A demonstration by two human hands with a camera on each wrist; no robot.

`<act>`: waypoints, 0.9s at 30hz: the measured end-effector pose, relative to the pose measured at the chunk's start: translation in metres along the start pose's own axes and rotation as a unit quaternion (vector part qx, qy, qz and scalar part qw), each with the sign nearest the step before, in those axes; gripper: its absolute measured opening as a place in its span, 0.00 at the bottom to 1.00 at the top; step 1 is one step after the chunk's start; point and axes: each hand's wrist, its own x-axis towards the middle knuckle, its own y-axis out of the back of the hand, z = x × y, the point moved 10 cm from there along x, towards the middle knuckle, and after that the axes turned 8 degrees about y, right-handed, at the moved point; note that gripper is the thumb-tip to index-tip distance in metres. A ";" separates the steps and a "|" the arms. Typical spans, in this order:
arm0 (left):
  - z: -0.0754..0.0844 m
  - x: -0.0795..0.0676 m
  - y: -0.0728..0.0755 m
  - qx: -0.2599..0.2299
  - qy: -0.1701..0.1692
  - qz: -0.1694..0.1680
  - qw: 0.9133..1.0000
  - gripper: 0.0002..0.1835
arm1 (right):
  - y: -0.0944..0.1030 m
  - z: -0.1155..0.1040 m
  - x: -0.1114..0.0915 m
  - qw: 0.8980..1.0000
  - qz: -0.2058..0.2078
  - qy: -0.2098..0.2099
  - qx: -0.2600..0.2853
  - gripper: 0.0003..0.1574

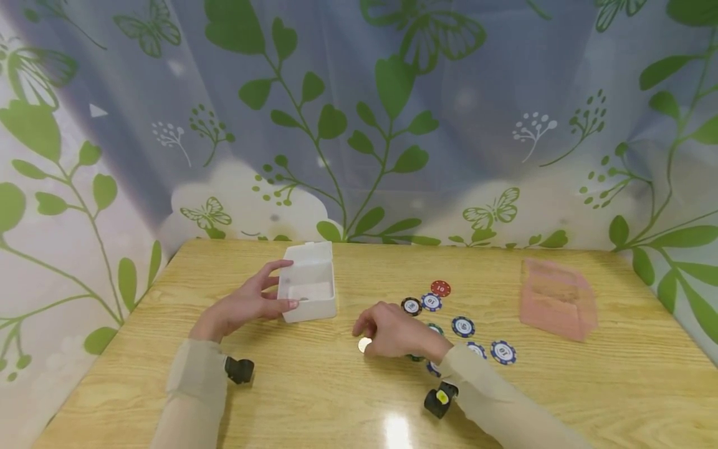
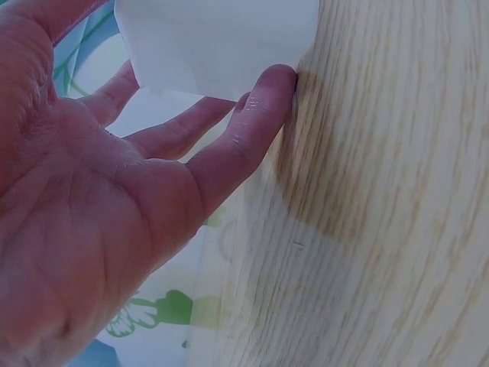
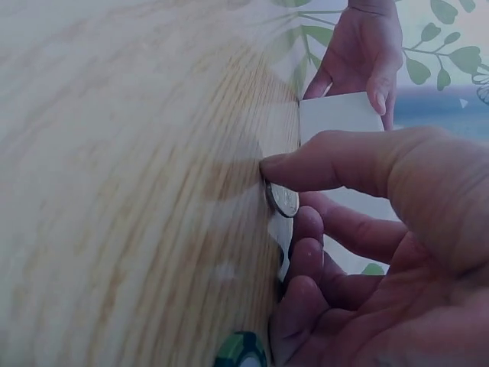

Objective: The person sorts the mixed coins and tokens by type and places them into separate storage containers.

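A white box (image 1: 314, 307) with its lid (image 1: 308, 252) raised stands on the left of the table. My left hand (image 1: 252, 299) grips its left side, thumb at the front rim and fingers spread behind. In the left wrist view the fingers (image 2: 248, 126) reach along the white wall. Over the middle of the table, my right hand (image 1: 395, 330) holds a shiny round coin (image 1: 364, 345) low at the wood. From the right wrist, the coin (image 3: 283, 200) shows tilted between the thumb tip and curled fingertips. Part of the chip group is hidden under this hand.
Several poker chips lie right of and beneath my right hand, among them a red chip (image 1: 440, 288), a black chip (image 1: 411, 306) and a blue chip (image 1: 503, 352). A translucent pink pouch (image 1: 555, 299) lies farther right. A patterned curtain (image 1: 359, 125) hangs behind the table.
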 end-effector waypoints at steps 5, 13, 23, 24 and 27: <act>-0.001 0.000 0.000 0.001 0.001 0.002 1.000 0.50 | 0.001 0.001 -0.002 1.000 0.001 0.006 0.018 0.10; -0.002 0.001 0.001 0.002 -0.001 0.001 1.000 0.49 | 0.009 0.004 -0.005 0.999 0.020 0.037 0.035 0.05; -0.002 0.002 0.002 0.003 0.000 0.008 1.000 0.49 | 0.013 0.008 -0.005 0.995 0.040 0.057 0.077 0.05; -0.002 0.002 0.002 0.002 0.001 0.007 1.000 0.50 | 0.013 0.008 -0.005 0.994 0.042 0.058 0.084 0.04; -0.002 0.002 0.002 0.000 0.001 0.005 1.000 0.50 | 0.016 0.009 -0.005 0.991 0.053 0.062 0.106 0.03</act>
